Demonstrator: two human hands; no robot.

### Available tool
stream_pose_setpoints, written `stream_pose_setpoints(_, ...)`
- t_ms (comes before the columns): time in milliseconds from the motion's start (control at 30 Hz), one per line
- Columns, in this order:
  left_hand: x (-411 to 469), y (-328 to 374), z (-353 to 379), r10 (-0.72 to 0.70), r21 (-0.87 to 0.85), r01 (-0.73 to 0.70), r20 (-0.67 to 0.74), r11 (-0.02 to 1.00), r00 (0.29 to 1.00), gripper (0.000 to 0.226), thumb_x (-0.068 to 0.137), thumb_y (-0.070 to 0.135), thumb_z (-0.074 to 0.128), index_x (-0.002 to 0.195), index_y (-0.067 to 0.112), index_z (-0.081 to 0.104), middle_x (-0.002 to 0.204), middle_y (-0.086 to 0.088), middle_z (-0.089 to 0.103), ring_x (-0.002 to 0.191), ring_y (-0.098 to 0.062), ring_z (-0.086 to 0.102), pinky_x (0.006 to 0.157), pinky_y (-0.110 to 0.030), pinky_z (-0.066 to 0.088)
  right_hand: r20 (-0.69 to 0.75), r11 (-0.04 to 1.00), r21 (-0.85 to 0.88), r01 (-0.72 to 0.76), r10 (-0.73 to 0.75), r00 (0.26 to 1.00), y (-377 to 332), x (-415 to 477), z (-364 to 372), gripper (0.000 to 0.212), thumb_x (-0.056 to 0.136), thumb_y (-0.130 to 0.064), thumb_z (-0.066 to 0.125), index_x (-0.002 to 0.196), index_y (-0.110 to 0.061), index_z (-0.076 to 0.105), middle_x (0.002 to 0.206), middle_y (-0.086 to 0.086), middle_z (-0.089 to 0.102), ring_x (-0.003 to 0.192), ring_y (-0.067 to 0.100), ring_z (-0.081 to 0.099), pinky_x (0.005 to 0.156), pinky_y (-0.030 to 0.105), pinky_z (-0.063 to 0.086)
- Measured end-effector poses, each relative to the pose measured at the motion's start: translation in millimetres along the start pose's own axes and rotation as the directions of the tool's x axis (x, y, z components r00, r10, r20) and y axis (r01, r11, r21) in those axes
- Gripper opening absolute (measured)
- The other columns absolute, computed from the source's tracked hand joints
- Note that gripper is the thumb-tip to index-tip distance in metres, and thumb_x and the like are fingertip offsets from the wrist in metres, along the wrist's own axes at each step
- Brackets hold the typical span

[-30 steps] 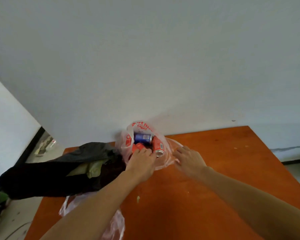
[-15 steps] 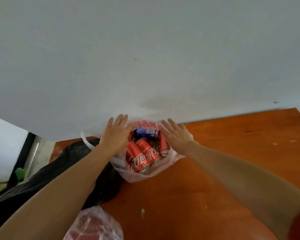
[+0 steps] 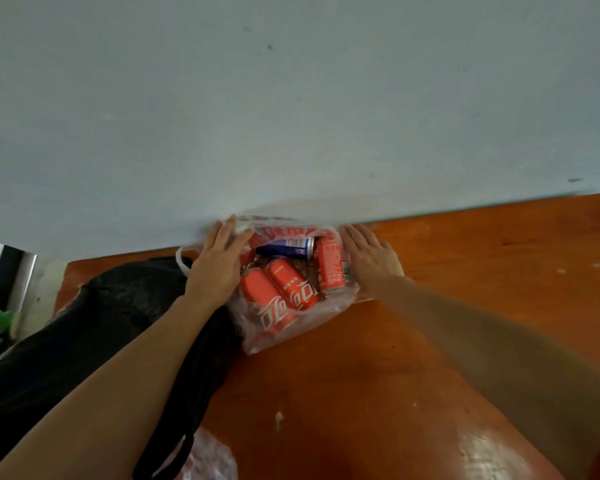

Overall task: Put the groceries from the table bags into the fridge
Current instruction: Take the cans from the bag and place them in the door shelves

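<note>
Cans [image 3: 293, 289] in a clear bag [image 3: 312, 315] on the orange table [image 3: 465, 271]; hands [image 3: 219, 268] spread flat beside it.

Both hands flat, fingers spread, on either side of a clear plastic bag with red print [image 3: 291, 317] on the orange-brown wooden bench [image 3: 465, 271]. Left hand [image 3: 219, 261] presses the bag's left edge, right hand [image 3: 371, 258] its right edge. Bag mouth open: three red soda cans [image 3: 291, 285] and one blue can [image 3: 286, 247] lying inside. Crumpled black plastic bag [image 3: 118, 306] just left, touching.
</note>
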State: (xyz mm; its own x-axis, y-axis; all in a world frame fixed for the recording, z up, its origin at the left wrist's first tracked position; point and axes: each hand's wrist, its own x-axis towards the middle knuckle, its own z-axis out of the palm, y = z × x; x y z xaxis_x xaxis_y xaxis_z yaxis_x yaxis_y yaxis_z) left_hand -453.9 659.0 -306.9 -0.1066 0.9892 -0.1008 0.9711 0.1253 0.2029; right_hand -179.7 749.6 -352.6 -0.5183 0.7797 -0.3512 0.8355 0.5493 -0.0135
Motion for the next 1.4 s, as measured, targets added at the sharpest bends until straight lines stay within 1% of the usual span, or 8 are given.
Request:
stream_pose_setpoints(100,-8.4,-1.4,0.2,0.015,0.089,-0.018,0.033,0.996,0.999,0.06,0.093,0.014,0.052,0.147,0.026,0.029,0.159,-0.011,0.011,0.144,-0.035,0.012,0.1,-0.055,0.041,-0.005,1.0,0.0,-0.012,0.012,1.0,3.0,-16.0,-1.7,0.107,0.072,-0.057,0.074,0.152,-0.024,0.01,0.16,-0.002,0.008,0.147,0.025,0.007,0.116,0.048,0.019)
stream_pose_setpoints(333,-53.1,4.8,1.3,0.398,0.421,-0.384,0.059,0.822,0.916,0.075,0.075,0.021,0.062,0.144,0.015,0.033,0.154,-0.025,0.018,0.142,-0.044,0.014,0.113,-0.059,0.023,-0.546,0.936,0.117,0.332,-0.219,0.809,-20.8,-42.3,-25.8,0.025,0.083,-0.013,0.067,0.108,-0.011,0.065,0.114,0.009,0.065,0.11,0.03,0.057,0.096,0.047,0.048)
stream_pose_setpoints(533,-55.6,19.3,10.8,0.424,0.381,-0.48,0.225,0.79,0.877,0.086,0.073,0.057,0.071,0.142,0.018,0.039,0.146,-0.012,0.043,0.138,-0.033,0.034,0.117,-0.048,0.017,-0.199,0.938,0.245,0.246,-0.199,0.96,-65.0,-49.5,-24.6,0.047,0.089,-0.041,0.059,0.129,-0.018,0.052,0.126,0.001,0.058,0.116,0.02,0.055,0.097,0.037,0.047)
stream_pose_setpoints(667,-48.2,22.1,12.5,0.372,0.333,-0.447,0.267,0.83,0.889,0.09,0.08,0.05,0.067,0.15,0.021,0.018,0.156,-0.006,0.025,0.144,-0.028,0.019,0.12,-0.045,0.011,-0.145,0.969,0.155,0.195,-0.173,0.974,-78.3,-48.9,-9.3,0.076,0.079,-0.059,0.063,0.14,-0.021,0.038,0.138,0.0,0.051,0.128,0.023,0.045,0.111,0.045,0.031)
stream_pose_setpoints(800,-45.1,32.9,-2.9,0.348,0.387,-0.43,0.266,0.816,0.899,0.082,0.078,0.038,0.069,0.145,0.019,0.026,0.148,-0.008,0.031,0.134,-0.027,0.029,0.115,-0.044,0.02,-0.12,0.991,0.029,0.134,-0.129,0.984,-86.1,-45.6,-2.0,0.097,0.074,-0.069,0.061,0.148,-0.02,0.022,0.145,0.0,0.043,0.132,0.024,0.037,0.111,0.046,0.026)
stream_pose_setpoints(1033,-61.9,30.2,-24.3,0.321,0.411,-0.378,0.203,0.83,0.925,0.071,0.067,0.047,0.075,0.124,0.016,0.046,0.13,-0.007,0.052,0.128,-0.025,0.041,0.115,-0.047,0.012,-0.154,1.0,-0.01,0.025,-0.026,0.988,-99.8,-42.3,3.4,0.089,0.078,-0.056,0.066,0.145,-0.016,0.024,0.138,0.004,0.048,0.126,0.028,0.039,0.108,0.044,0.029)
stream_pose_setpoints(1200,-81.2,23.9,-37.2,0.248,0.289,-0.302,0.208,0.908,0.946,0.075,0.069,0.054,0.069,0.127,0.017,0.041,0.13,-0.003,0.052,0.122,-0.023,0.047,0.113,-0.041,0.018,-0.124,0.979,0.203,0.029,-0.003,0.992,-92.0,-61.1,-3.3,0.087,0.073,-0.057,0.07,0.143,-0.023,0.031,0.136,0.003,0.048,0.128,0.027,0.039,0.108,0.043,0.032)
stream_pose_setpoints(1400,-100.1,34.8,-69.4,0.219,0.076,-0.235,0.176,0.969,0.96,0.082,0.075,0.052,0.071,0.14,0.017,0.035,0.135,-0.003,0.046,0.115,-0.024,0.051,0.094,-0.037,0.045,-0.101,0.903,0.43,-0.022,0.073,0.992,-75.6,-105.1,-39.0,0.073,0.078,-0.045,0.068,0.141,-0.034,0.032,0.139,0.006,0.044,0.119,0.03,0.05,0.098,0.045,0.048)
